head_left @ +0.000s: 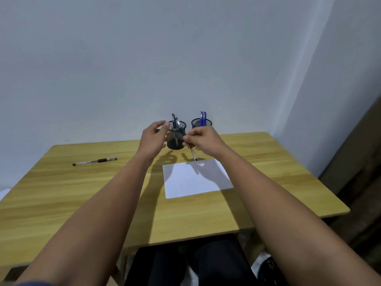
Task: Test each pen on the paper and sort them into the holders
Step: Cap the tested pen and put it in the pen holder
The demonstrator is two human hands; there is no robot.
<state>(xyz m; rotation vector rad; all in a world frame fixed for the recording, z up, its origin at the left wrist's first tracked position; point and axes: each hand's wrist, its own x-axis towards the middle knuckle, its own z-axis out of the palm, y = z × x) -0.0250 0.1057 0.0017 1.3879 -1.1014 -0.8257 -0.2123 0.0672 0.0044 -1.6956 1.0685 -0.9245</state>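
I see both arms stretched out over the wooden worktop (82, 199), the hands meeting in front of the two black mesh holders that stand side by side at the far edge. My right hand (203, 139) is closed in a pinch on a clear pen (192, 154), which slants down and away from the fingers so that its dark tip hangs just above the far edge of the white paper (195, 178). My left hand (152, 139) is half open, fingers curved and slightly spread, held right beside the left holder (176, 137); whether it touches the mesh I cannot tell, as that area is blurred. The left holder contains a few dark and clear pens (175, 122) leaning at angles. The right holder (201, 123), partly hidden behind my right hand, holds two blue-capped pens (202, 119) standing nearly upright. The paper lies flat near the middle of the worktop, with shadows of both hands across it. Well apart to the left, one more pen with a black grip (94, 161) lies flat on the wood, alone
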